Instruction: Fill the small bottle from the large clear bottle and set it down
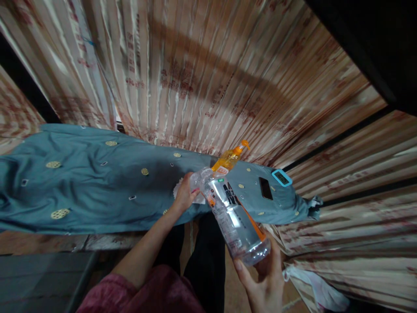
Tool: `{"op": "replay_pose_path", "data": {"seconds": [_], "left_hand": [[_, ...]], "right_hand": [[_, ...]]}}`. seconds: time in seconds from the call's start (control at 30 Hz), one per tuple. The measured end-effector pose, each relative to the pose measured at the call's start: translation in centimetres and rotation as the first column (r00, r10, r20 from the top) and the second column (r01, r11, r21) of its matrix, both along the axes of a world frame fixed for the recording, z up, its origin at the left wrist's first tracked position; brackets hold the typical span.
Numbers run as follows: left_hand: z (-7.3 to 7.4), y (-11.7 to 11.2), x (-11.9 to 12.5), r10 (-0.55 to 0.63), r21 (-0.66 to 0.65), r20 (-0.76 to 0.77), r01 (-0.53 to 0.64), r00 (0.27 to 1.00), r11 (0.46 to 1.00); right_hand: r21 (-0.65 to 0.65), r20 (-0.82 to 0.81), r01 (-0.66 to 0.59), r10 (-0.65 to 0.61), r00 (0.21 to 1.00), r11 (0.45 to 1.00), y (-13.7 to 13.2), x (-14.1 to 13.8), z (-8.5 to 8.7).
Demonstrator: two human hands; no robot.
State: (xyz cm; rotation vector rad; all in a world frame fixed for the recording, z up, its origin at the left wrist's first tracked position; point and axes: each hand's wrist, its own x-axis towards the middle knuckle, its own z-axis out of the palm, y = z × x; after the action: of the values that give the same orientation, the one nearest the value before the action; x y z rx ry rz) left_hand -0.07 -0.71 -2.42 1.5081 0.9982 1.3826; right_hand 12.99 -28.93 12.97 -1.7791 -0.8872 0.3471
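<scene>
A large clear plastic bottle (234, 217) with a silver, black and orange label is held tilted in front of me. My right hand (260, 276) grips its base from below. At the upper end, my left hand (185, 194) has its fingers closed around the clear, unlabelled plastic. Whether a cap is on this end, I cannot make out. White tissue-like paper (199, 199) lies under and beside my left hand. Just behind the bottle's top stands a pump bottle (229, 158) of orange-yellow liquid, partly covered by it.
A blue-green patterned cloth (97, 182) covers the long narrow table. To the right lie a dark phone (266, 188) and a blue-framed digital timer (282, 178). Printed curtains (195, 78) hang behind. A white bag (317, 287) is at lower right.
</scene>
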Motion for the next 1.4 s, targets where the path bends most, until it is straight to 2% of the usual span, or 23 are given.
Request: {"op": "replay_pose_path", "data": {"seconds": [0.17, 0.4, 0.8, 1.13, 1.4], "left_hand": [[-0.05, -0.02, 0.14, 0.0, -0.007, 0.007, 0.0, 1.0, 1.0], [0.35, -0.25, 0.02, -0.002, -0.012, -0.007, 0.002, 1.0, 1.0], [0.65, -0.22, 0.06, -0.01, -0.023, 0.002, 0.01, 1.0, 1.0], [0.39, -0.25, 0.31, 0.023, -0.036, -0.009, -0.023, 1.0, 0.999], [0.13, -0.07, -0.12, -0.005, -0.018, -0.036, 0.004, 0.999, 1.0]], "right_hand": [[-0.008, 0.04, 0.004, -0.004, 0.999, 1.0, 0.03, 0.0, -0.09], [-0.002, -0.016, 0.01, -0.01, 1.0, 1.0, 0.0, 0.08, -0.14], [-0.018, -0.018, 0.011, -0.012, 1.0, 1.0, 0.01, 0.17, 0.0], [-0.006, -0.01, 0.011, -0.011, 1.0, 1.0, 0.04, 0.33, -0.36], [0.018, 0.043, 0.016, -0.017, 0.999, 1.0, 0.19, 0.18, -0.67]]}}
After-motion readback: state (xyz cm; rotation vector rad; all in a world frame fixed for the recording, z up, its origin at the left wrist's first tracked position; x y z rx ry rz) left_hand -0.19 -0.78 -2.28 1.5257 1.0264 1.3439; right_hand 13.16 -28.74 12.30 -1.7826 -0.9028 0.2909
